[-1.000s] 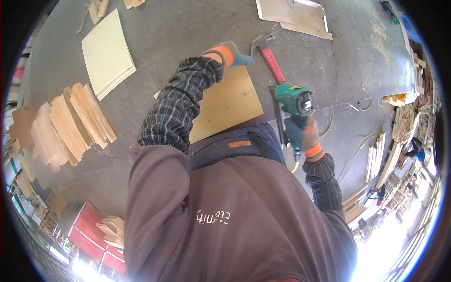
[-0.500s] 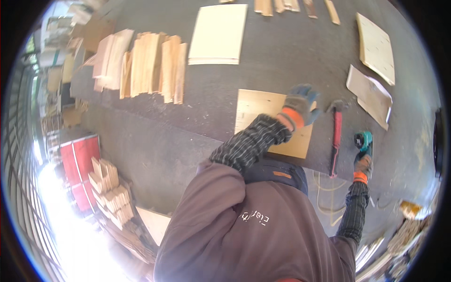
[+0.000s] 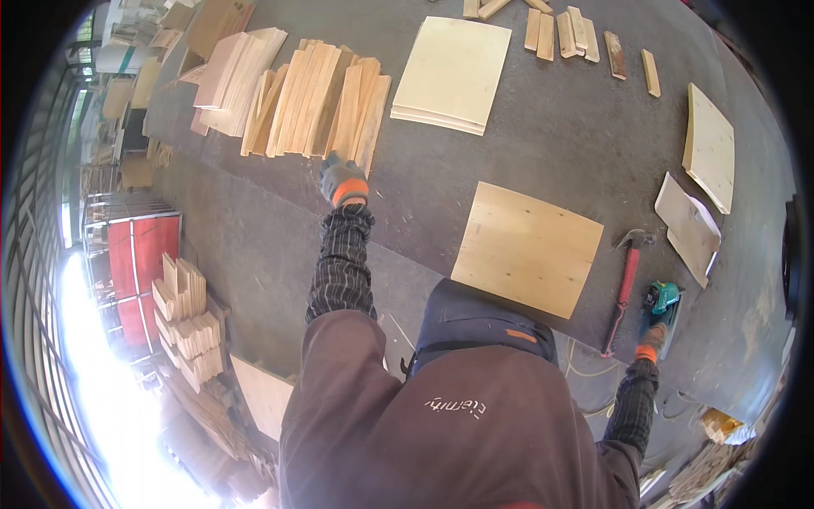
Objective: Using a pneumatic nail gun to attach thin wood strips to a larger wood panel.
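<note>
My left hand (image 3: 343, 181), in a grey glove with an orange cuff, is at the near ends of a row of wooden strips (image 3: 309, 97). Its fingers are curled on a strip's end; the fingertips are partly hidden. On the right, my right hand (image 3: 653, 341), gloved alike, is closed around the handle of a teal nail gun (image 3: 663, 297) resting at the table's near edge. A flat plywood panel (image 3: 527, 248) lies in front of my body. Between the panel and the nail gun is a claw hammer (image 3: 627, 284) with a red and black handle.
A stack of pale panels (image 3: 452, 72) is beyond the strips, and thin boards (image 3: 242, 81) lie to their left. Short wood blocks (image 3: 577, 34) sit at the far side. Creased paper (image 3: 688, 227) and another panel (image 3: 709, 146) lie right. Stacked wood (image 3: 186, 318) stands lower left.
My left hand has swung left from above the plywood panel to the wooden strips. The right hand still holds the nail gun. The whole view has shifted.
</note>
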Demonstrator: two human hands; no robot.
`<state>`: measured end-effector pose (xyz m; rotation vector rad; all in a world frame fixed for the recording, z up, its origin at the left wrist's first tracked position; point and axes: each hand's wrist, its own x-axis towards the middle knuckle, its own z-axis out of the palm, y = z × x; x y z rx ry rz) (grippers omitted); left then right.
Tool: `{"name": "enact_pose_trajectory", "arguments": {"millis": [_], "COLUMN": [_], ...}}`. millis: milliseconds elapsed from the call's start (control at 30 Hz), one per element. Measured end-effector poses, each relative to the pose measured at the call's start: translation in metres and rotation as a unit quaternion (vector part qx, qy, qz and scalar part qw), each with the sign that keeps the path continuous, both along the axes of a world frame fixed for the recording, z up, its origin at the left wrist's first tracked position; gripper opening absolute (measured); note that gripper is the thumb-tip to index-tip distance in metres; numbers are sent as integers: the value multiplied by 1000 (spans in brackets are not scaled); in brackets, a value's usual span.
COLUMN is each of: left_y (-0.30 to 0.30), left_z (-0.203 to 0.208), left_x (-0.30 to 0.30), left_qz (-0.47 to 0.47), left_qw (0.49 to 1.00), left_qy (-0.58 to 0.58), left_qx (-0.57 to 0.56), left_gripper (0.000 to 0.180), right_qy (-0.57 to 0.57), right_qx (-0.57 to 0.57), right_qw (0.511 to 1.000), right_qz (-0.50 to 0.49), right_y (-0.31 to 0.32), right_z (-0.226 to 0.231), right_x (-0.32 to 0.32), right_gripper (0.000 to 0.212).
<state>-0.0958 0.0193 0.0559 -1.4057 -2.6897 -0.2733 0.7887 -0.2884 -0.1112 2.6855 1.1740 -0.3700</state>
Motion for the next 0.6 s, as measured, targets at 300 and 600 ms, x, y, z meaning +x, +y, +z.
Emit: {"name": "enact_pose_trajectory", "arguments": {"millis": [300, 600], "left_y": [-29, 49], "left_z": [51, 11], "left_x": [79, 168], "left_qz": [-109, -243], "left_qw": [841, 702], "left_qy": [-510, -637], "left_qx": [147, -208], "left_gripper": [38, 37], "right_qy": [-4, 209], "right_qx": [261, 352], "right_qw": [957, 888], "right_qz": [130, 207], "right_y": [2, 153], "right_z": [110, 185], "right_x": [-50, -235], "right_gripper": [46, 56]}}
